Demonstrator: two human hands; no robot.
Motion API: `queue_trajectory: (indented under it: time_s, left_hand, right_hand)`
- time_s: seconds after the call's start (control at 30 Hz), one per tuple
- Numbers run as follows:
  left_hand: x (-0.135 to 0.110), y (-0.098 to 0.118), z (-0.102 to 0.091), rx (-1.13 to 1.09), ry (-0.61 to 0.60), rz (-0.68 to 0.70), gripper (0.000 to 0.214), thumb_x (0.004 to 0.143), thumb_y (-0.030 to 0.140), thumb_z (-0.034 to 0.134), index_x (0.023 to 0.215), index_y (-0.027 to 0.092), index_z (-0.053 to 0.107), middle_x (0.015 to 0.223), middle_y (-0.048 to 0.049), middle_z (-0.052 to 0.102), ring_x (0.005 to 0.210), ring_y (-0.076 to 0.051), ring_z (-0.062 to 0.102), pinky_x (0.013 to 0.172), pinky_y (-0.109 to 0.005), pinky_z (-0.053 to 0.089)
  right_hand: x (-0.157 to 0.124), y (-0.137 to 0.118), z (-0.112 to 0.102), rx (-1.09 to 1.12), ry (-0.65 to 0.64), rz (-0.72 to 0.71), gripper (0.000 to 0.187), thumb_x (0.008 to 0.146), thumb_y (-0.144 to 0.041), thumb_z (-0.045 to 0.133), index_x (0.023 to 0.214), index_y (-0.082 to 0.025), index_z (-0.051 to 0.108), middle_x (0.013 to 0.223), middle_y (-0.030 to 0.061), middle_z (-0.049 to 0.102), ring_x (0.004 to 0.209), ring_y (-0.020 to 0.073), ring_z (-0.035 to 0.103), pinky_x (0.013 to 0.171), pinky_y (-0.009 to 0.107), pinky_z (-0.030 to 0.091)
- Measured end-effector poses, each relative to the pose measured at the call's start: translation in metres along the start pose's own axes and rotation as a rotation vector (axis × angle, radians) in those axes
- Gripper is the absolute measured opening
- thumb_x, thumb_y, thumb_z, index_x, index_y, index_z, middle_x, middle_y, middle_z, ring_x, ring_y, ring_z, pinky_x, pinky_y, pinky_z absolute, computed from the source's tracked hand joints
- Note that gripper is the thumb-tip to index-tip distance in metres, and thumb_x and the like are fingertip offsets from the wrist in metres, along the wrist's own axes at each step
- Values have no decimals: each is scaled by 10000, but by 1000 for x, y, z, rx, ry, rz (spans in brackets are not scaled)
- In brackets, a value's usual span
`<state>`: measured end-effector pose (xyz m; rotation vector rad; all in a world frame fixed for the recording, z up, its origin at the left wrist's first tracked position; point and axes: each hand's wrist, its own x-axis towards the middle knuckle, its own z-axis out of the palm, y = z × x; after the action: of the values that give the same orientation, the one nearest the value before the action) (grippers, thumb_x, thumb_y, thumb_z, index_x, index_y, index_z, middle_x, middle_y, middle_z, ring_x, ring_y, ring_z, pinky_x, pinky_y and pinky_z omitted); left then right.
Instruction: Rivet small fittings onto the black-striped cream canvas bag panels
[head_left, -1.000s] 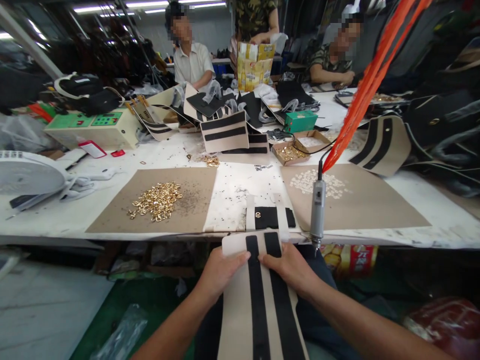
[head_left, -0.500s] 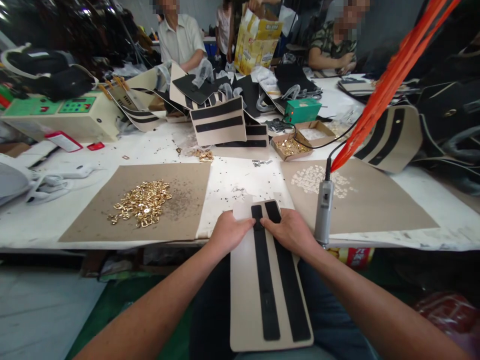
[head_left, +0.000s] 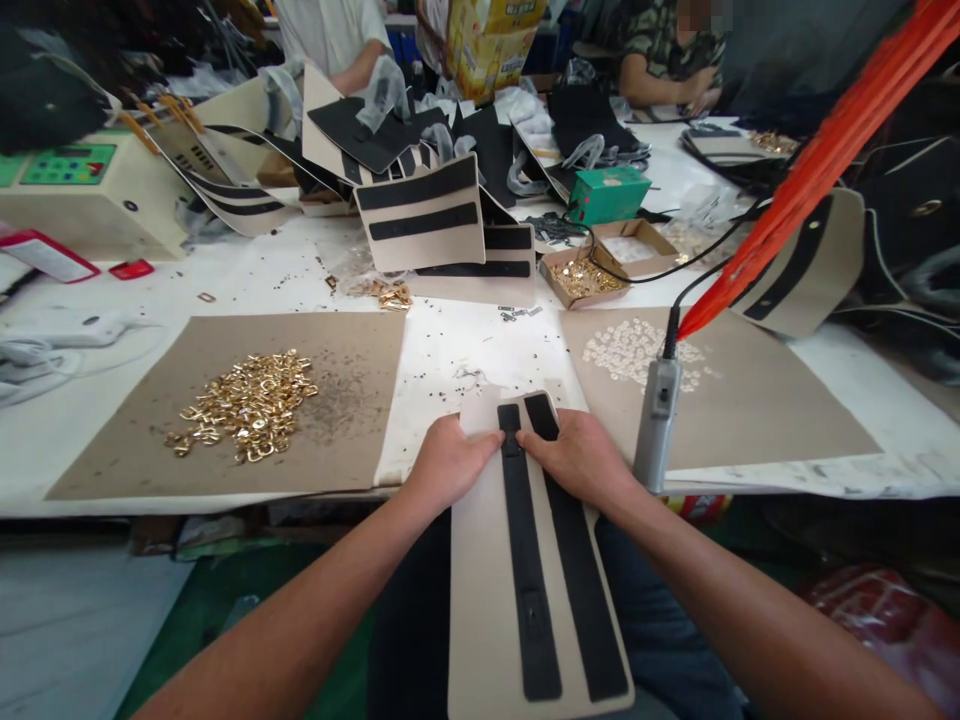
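Note:
A long beige panel with two black strips (head_left: 480, 600) rests across my lap, its far end at the table edge. My left hand (head_left: 450, 460) grips the panel's left edge, thumb on top near the far end of the left strip. From the other side my right hand (head_left: 581, 455) grips it, its thumb pressing the same spot. The fingers beneath the panel are hidden. Close to my right wrist hangs a grey electric screwdriver (head_left: 658, 425) on a black cable and orange bands (head_left: 810, 170).
Gold metal fittings (head_left: 251, 405) lie heaped on a brown sheet (head_left: 135, 430) at left. Small clear washers (head_left: 637, 352) cover part of the right sheet (head_left: 780, 420). Behind are stacked panels (head_left: 424, 215), a cardboard box of gold pieces (head_left: 581, 280) and a green box (head_left: 609, 195). Co-workers sit across the table.
My view has tilted down and come slightly closer, so the table items sit higher and spread wider. Both hands keep the same hold on the panel.

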<state>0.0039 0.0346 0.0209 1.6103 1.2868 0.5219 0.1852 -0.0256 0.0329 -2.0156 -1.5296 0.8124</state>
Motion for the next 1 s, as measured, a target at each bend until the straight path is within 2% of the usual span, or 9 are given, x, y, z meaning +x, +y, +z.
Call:
queue_trajectory:
  time_s: [0.4,0.7,0.87,1.0]
  left_hand:
    - [2,0,3,71,28,-9,272,809,308,690,1016,156,780,1006,-125,813,928,-296,742,832,-372,540]
    - [2,5,2,73,37,-59,238,827,303,678,999,167,772,975,-99,813,896,-288,752,785,-357,541]
    - [3,3,4,82,52,-2,243,835,287,680,1039,183,763,1009,-90,808,921,-280,744,831,-362,538]
    - [3,5,4,135,38,4,214,846,284,668,1018,182,745,975,-96,800,912,-288,741,809,-371,544]
  right_hand:
    - [8,2,4,-105,-10,-18,206,901,-378,665,898,-200,769,845,90,770,818,268,702,709,312,501]
    - [10,2,3,0,-14,38,184,871,-368,680,863,-205,767,820,64,769,769,252,699,667,303,491]
    - [10,2,7,-38,-9,43,179,876,-377,678,891,-223,767,849,61,774,804,264,708,682,313,490]
    - [9,1,8,-119,24,29,192,878,-382,685,931,-215,762,907,85,781,859,282,715,704,321,478]
